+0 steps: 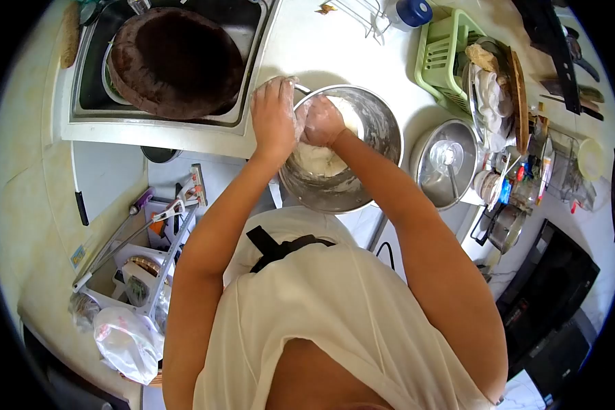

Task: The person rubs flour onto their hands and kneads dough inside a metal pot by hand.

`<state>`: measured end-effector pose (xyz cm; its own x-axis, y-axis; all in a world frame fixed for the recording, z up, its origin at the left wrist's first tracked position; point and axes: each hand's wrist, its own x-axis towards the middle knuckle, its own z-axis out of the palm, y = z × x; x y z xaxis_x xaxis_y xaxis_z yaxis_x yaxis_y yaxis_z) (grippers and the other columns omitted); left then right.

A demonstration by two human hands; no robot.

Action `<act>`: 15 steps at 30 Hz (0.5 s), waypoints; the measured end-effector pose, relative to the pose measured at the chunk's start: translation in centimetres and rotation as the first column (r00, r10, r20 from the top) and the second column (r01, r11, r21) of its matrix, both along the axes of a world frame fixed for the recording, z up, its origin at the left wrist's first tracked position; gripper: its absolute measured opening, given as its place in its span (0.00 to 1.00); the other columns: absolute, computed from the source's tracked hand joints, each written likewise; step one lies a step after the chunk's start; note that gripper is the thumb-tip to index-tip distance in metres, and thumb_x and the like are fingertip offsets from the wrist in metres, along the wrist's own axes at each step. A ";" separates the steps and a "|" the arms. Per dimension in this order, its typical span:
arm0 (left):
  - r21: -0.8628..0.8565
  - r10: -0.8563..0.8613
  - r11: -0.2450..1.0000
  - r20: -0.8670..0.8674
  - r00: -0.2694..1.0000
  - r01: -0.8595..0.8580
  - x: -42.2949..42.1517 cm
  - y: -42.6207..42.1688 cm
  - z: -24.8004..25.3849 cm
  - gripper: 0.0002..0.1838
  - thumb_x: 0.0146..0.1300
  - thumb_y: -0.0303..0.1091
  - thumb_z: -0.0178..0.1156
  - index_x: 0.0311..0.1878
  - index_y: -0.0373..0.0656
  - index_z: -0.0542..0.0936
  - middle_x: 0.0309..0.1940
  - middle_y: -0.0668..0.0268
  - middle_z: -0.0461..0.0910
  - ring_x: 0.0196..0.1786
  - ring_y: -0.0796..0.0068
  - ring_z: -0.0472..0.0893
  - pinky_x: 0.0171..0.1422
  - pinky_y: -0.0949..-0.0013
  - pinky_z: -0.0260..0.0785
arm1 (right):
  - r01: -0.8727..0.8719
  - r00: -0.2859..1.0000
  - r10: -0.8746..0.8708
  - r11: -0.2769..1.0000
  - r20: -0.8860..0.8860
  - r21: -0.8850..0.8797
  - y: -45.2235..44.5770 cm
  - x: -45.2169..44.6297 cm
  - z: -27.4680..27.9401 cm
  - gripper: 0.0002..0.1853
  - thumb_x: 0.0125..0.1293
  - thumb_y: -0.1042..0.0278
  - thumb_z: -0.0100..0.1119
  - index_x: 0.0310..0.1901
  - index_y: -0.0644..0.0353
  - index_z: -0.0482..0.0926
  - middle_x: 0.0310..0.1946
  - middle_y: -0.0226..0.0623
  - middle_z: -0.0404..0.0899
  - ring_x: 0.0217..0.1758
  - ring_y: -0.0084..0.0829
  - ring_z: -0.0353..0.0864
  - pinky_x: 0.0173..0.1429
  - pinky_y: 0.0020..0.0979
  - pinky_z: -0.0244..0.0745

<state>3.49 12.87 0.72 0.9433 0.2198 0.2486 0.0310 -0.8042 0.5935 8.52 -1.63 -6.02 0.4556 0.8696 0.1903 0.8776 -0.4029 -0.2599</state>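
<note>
A steel mixing bowl stands at the counter's front edge, its inner wall smeared with flour. Pale dough lies inside it, partly covered by my hands. My left hand, dusted with flour, grips the bowl's left rim beside its handle, with the thumb side over the inside. My right hand reaches into the bowl with its fingers curled down against the dough; the fingertips are hidden.
A smaller steel bowl with a spoon stands to the right. Behind it is a green dish rack with dishes. At left, a sink holds a large dark brown round thing. Below stands a cluttered rack.
</note>
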 end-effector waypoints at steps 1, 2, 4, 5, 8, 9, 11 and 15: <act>0.004 -0.004 1.000 0.006 1.000 0.004 0.1 0.1 -0.3 0.23 0.53 0.34 0.66 0.53 0.40 0.74 0.50 0.55 0.74 0.53 0.52 0.73 0.58 0.56 0.63 | 0.011 1.000 -0.011 0.999 0.022 0.031 0.1 0.2 -0.4 0.11 0.50 0.57 0.61 0.28 0.56 0.82 0.29 0.34 0.79 0.41 0.36 0.75 0.46 0.40 0.70; 0.009 -0.009 1.000 0.013 1.000 0.009 0.1 0.1 -0.6 0.23 0.53 0.34 0.66 0.53 0.40 0.74 0.50 0.55 0.74 0.53 0.52 0.73 0.58 0.56 0.63 | 0.022 0.999 -0.025 0.998 0.045 0.063 0.3 0.2 -0.8 0.11 0.50 0.57 0.61 0.28 0.56 0.82 0.28 0.34 0.79 0.40 0.36 0.75 0.46 0.40 0.70; 0.029 -0.001 1.000 0.015 1.000 0.000 -0.2 0.0 -0.9 0.23 0.54 0.35 0.65 0.52 0.39 0.74 0.50 0.55 0.74 0.52 0.52 0.73 0.57 0.56 0.63 | 0.046 0.999 -0.047 0.999 0.028 0.025 0.0 -0.1 -1.1 0.13 0.53 0.55 0.60 0.30 0.56 0.83 0.28 0.34 0.79 0.40 0.35 0.76 0.48 0.40 0.69; 0.044 0.001 0.999 0.024 1.000 -0.002 -0.2 0.1 -0.9 0.22 0.54 0.35 0.65 0.52 0.39 0.75 0.50 0.55 0.74 0.52 0.51 0.73 0.57 0.56 0.64 | 0.057 0.998 -0.058 0.998 0.035 0.022 0.1 -0.2 -1.0 0.13 0.54 0.54 0.59 0.31 0.56 0.83 0.28 0.33 0.79 0.41 0.35 0.76 0.49 0.39 0.69; 0.006 0.059 0.998 0.030 0.998 -0.060 -0.7 -0.3 -1.0 0.24 0.53 0.36 0.64 0.54 0.39 0.74 0.50 0.55 0.74 0.54 0.52 0.71 0.60 0.54 0.61 | 0.090 0.994 -0.089 0.996 0.059 -0.023 0.1 -0.8 -0.1 0.16 0.58 0.51 0.55 0.32 0.56 0.83 0.32 0.33 0.81 0.45 0.37 0.76 0.57 0.38 0.66; -0.009 0.088 0.996 0.008 0.996 -0.088 -0.9 -0.5 -0.9 0.24 0.54 0.37 0.64 0.53 0.39 0.74 0.49 0.55 0.74 0.54 0.52 0.71 0.60 0.54 0.61 | 0.121 0.990 -0.126 0.989 -0.060 -0.082 0.0 -0.7 0.4 0.17 0.58 0.51 0.54 0.33 0.56 0.83 0.35 0.34 0.82 0.46 0.39 0.76 0.58 0.39 0.66; -0.036 0.145 0.989 -0.044 0.989 -0.146 -1.8 -0.7 -0.9 0.24 0.54 0.38 0.64 0.53 0.38 0.74 0.49 0.55 0.74 0.54 0.52 0.71 0.59 0.53 0.61 | 0.157 0.932 -0.213 0.966 -0.294 -0.203 0.0 -0.4 1.8 0.18 0.60 0.50 0.53 0.34 0.57 0.83 0.39 0.35 0.82 0.49 0.42 0.76 0.60 0.41 0.66; 0.042 0.146 0.989 -0.055 0.988 -0.144 -2.4 0.0 -0.8 0.24 0.53 0.43 0.66 0.48 0.35 0.77 0.41 0.51 0.77 0.46 0.48 0.77 0.49 0.51 0.68 | 0.630 0.577 -0.708 0.703 -0.407 -0.329 -0.4 0.0 4.4 0.25 0.68 0.43 0.44 0.49 0.56 0.79 0.50 0.47 0.79 0.58 0.47 0.74 0.66 0.49 0.61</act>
